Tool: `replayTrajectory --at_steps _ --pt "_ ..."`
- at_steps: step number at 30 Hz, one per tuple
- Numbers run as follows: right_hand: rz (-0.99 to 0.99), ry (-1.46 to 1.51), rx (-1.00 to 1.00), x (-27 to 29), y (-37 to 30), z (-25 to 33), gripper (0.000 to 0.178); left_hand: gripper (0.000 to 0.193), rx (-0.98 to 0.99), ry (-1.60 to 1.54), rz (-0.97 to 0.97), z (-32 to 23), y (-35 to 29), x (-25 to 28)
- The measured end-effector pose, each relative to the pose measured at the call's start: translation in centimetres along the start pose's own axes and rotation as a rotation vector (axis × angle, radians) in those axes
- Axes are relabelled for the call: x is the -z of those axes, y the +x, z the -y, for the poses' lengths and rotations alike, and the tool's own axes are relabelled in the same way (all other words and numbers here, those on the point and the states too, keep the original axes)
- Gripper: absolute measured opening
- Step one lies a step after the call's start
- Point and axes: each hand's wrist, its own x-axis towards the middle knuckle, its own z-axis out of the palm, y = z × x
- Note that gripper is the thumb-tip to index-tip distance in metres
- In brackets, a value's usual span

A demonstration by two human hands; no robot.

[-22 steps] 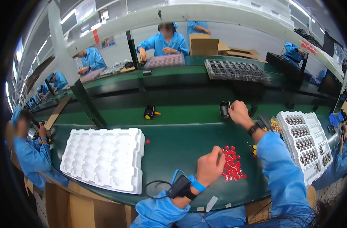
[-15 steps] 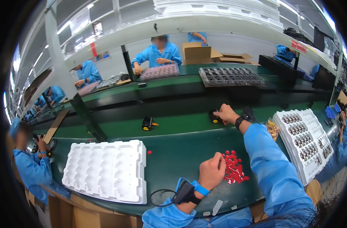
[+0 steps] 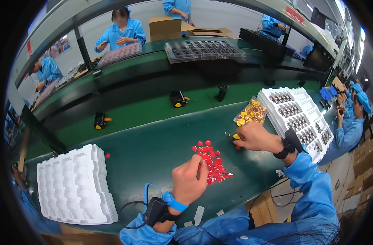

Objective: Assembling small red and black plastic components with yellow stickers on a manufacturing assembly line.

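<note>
My left hand (image 3: pixel 189 179) is closed in a pinch at the left edge of a loose pile of red discs (image 3: pixel 213 163). What its fingertips hold, if anything, I cannot make out. My right hand (image 3: pixel 258 138) is closed on a small black-and-yellow part (image 3: pixel 234 138) with a thin metal end, low over the table, right of the pile. A bit of red shows under its fingertips. Behind that hand lies a clear bag of yellow and red pieces (image 3: pixel 251 113). On the green belt stand black-and-yellow devices (image 3: pixel 178 99), each with an orange tip.
Stacked white trays (image 3: pixel 72 183) stand at the left. Another white tray (image 3: pixel 296 118) at the right holds rows of small metal parts. A black object (image 3: pixel 222 92) sits on the belt. Clear-packed black parts (image 3: pixel 202 50) lie beyond. Co-workers in blue sit across and at the right.
The view has turned right. My right hand has left the device on the belt and come back over the table with a small part. My left hand stays pinched by the red discs.
</note>
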Motion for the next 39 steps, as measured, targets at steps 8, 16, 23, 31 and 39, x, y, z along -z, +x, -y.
replayTrajectory --at_steps 8,16,23,31,39 --pt "-0.090 -0.183 0.066 -0.6 0.9 0.8 0.022 0.008 0.038 0.030 0.043 -0.4 0.4 0.3" --pt "-0.249 1.296 0.043 1.6 1.3 5.0 0.010 0.012 0.212 -0.121 0.109 -0.5 1.0 1.3" --pt "-0.251 1.452 0.203 -3.5 0.3 7.4 0.013 0.022 0.693 -0.807 0.296 -0.1 1.8 1.2" --pt "-0.250 1.311 0.309 -5.6 1.1 8.4 0.018 0.017 0.636 -0.503 0.132 -0.5 1.1 1.2" --pt "0.115 1.948 0.049 -4.8 0.2 7.4 0.017 0.014 0.530 -0.686 0.171 -1.1 0.8 0.4"
